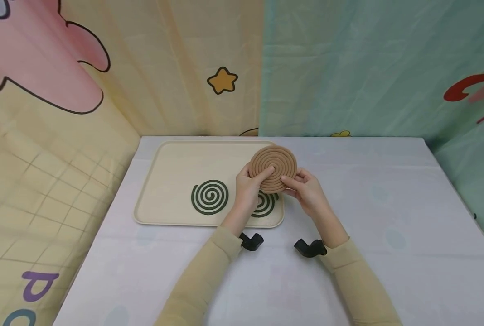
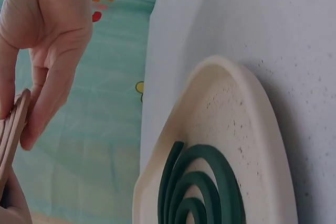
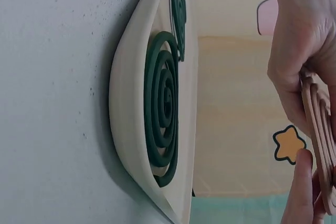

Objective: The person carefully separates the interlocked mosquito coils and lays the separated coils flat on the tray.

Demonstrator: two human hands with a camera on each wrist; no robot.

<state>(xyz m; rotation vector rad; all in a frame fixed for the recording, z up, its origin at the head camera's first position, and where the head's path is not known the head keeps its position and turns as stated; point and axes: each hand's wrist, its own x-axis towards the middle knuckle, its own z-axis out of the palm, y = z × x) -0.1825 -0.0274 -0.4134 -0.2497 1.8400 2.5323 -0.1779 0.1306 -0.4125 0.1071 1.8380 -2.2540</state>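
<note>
Both hands hold a round brown mosquito coil (image 1: 275, 158) above the right end of a cream tray (image 1: 185, 160). My left hand (image 1: 248, 190) grips its left side, thumb laid across the front face near the centre. At the lower right edge, my right hand (image 1: 310, 192) pinches it between thumb and fingers. Seen edge-on in the right wrist view, the brown coil (image 3: 318, 124) shows its closely packed rings. Two dark green mosquito coils lie flat on the tray: one green coil (image 1: 210, 196) left of my left arm, the other green coil (image 1: 271, 207) partly hidden behind my left hand.
A white cloth covers the table (image 1: 389, 194), which runs on to the right of the tray. Printed curtains (image 1: 340, 68) hang behind and at the sides. A black wrist mount (image 1: 252, 242) sits at the left cuff and another black mount (image 1: 310, 248) at the right.
</note>
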